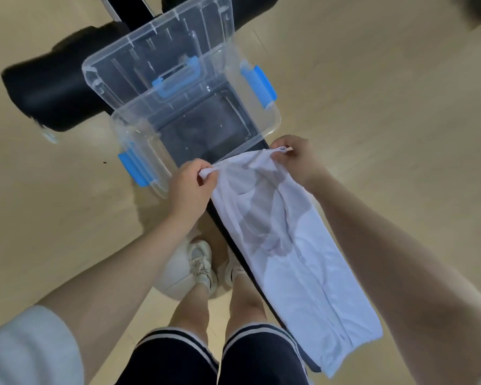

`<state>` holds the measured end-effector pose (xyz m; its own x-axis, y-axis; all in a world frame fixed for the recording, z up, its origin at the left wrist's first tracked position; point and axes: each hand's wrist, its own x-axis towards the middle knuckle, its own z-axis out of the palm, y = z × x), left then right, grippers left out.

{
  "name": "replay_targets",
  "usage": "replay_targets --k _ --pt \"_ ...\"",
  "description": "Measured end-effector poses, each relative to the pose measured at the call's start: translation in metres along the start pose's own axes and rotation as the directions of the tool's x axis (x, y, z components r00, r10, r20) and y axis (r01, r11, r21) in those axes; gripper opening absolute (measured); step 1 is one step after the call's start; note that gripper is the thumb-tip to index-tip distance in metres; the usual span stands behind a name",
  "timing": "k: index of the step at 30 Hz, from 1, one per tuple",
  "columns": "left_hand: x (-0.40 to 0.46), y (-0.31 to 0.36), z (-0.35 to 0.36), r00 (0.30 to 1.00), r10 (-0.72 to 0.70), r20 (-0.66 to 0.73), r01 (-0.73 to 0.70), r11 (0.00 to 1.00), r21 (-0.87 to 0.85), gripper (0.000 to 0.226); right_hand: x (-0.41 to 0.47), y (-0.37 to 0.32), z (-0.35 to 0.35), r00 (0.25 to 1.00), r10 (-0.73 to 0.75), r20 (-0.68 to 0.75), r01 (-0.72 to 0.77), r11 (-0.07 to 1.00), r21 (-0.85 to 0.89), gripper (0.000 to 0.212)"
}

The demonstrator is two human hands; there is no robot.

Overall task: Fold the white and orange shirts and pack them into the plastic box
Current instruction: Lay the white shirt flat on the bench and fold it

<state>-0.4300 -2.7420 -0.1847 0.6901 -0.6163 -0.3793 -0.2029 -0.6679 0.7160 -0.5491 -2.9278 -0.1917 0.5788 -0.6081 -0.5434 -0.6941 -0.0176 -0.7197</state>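
Head view: hands are working over a narrow black bench, seen from above.
Left hand [190, 184]: fingers and thumb are pinching one top corner of the white shirt [283, 245], curled tight round the bunched fabric.
Right hand [292, 157]: thumb and fingers are pinching the other top corner, clamped on the hem.
White shirt: it is stretching between the two grips at its top edge and trailing from them back toward the person in a long folded strip, lying along the black bench [233, 245] and overhanging near the right thigh.
Plastic box [272, 118]: it is sitting just beyond both grips, open, its near rim almost touching the held edge of the shirt; nothing of the shirt is lying inside it.
Lid [156, 48]: clear, with a blue handle, it is leaning on the far side of the box, well past the grips.
Blue latches [258, 84]: one is hanging at each end of the box, the nearer one just beyond the left hand.
Below the grips: shoes [203, 262] are standing on the floor, with a white ball [175, 276] beside them.
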Motion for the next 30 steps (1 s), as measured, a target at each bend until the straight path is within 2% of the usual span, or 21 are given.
replay_targets --k 2,5,6,9,11,14,19,22,25,27,30 --pt "0.0 -0.002 -0.007 0.998 -0.015 -0.058 0.014 0.999 -0.028 0.013 0.002 -0.01 0.007 1.0 0.01 -0.014 -0.01 0.999 0.039 0.03" --pt "-0.009 -0.003 -0.009 0.995 -0.073 -0.063 0.066 0.993 -0.096 0.033 -0.001 -0.015 0.011 1.0 0.014 -0.02 -0.014 1.0 0.018 0.028" --pt "-0.013 -0.004 -0.007 0.996 -0.083 -0.046 0.078 0.992 -0.094 0.033 -0.003 -0.013 0.01 1.0 0.011 -0.016 -0.011 1.0 -0.022 0.03" --pt "-0.032 -0.005 0.01 0.996 -0.08 0.038 0.084 0.988 -0.13 0.015 -0.015 0.008 0.005 0.998 -0.01 -0.067 0.0 0.989 -0.15 0.025" --pt "-0.048 -0.007 0.028 0.992 -0.072 0.106 0.091 0.979 -0.184 0.01 -0.027 0.033 -0.003 0.996 -0.016 -0.083 -0.001 0.981 -0.195 0.026" --pt "-0.08 -0.009 0.066 0.971 -0.095 0.219 0.136 0.975 -0.178 0.01 -0.058 0.08 -0.017 0.989 0.121 -0.082 -0.135 0.972 -0.192 0.032" --pt "-0.145 -0.024 0.149 0.968 -0.083 0.236 0.105 0.991 -0.08 0.013 -0.099 0.172 -0.024 0.953 0.291 -0.079 -0.295 0.954 -0.048 0.04" --pt "-0.193 -0.043 0.195 0.967 -0.106 0.23 0.128 0.988 -0.085 0.023 -0.125 0.222 -0.019 0.951 0.3 -0.076 -0.303 0.953 -0.026 0.035" --pt "-0.231 -0.054 0.231 0.958 -0.229 0.174 0.259 0.95 -0.175 0.019 -0.145 0.261 -0.017 0.918 0.393 -0.048 -0.39 0.919 0.064 0.022" --pt "-0.242 -0.056 0.249 0.925 -0.373 0.069 0.377 0.885 -0.272 0.01 -0.151 0.279 -0.014 0.906 0.42 -0.044 -0.414 0.904 0.109 0.011" --pt "-0.244 -0.053 0.267 0.799 -0.597 -0.075 0.503 0.731 -0.462 0.026 -0.153 0.293 -0.009 0.918 0.386 -0.095 -0.366 0.914 0.176 0.02"
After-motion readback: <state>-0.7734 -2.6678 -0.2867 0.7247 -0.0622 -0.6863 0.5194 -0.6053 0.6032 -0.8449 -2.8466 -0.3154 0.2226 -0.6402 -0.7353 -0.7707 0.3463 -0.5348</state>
